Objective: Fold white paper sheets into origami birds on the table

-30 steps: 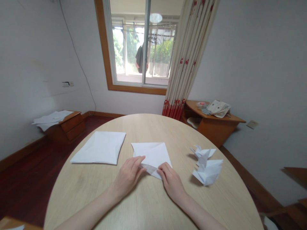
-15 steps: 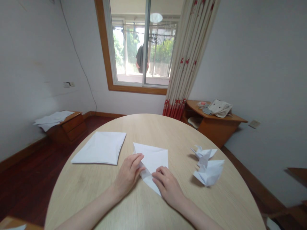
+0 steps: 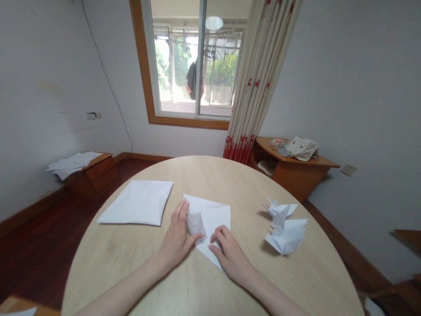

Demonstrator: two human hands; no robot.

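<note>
Near the middle of the round table's surface (image 3: 197, 173), between two bare hands, lies one white paper sheet (image 3: 217, 216), partly folded, with a small flap (image 3: 195, 222) on its left side. From where I stand it looks light and crisp: thin enough to bend under a fingertip, stiff enough to keep a crease, easily torn if tugged and likely to slide on the smooth top. I'd take hold of it by its edges, with a fingertip flat on the creases. The left hand (image 3: 177, 229) is spread, fingers along the sheet's left edge and thumb well apart from them, by the flap; it seems to press rather than pinch. The right hand (image 3: 229, 251) is half curled over the sheet's near right part; whether paper is caught between thumb and forefinger, I can't tell.

Toward the surface's left edge lies one stack of white paper (image 3: 138, 202), its layers too fine to count. Toward the right edge sit two folded paper pieces (image 3: 289, 237), close together. Past the far edge I count one window (image 3: 177, 57), one curtain (image 3: 253, 92), one low cabinet (image 3: 101, 172) and one corner desk (image 3: 292, 177).
</note>
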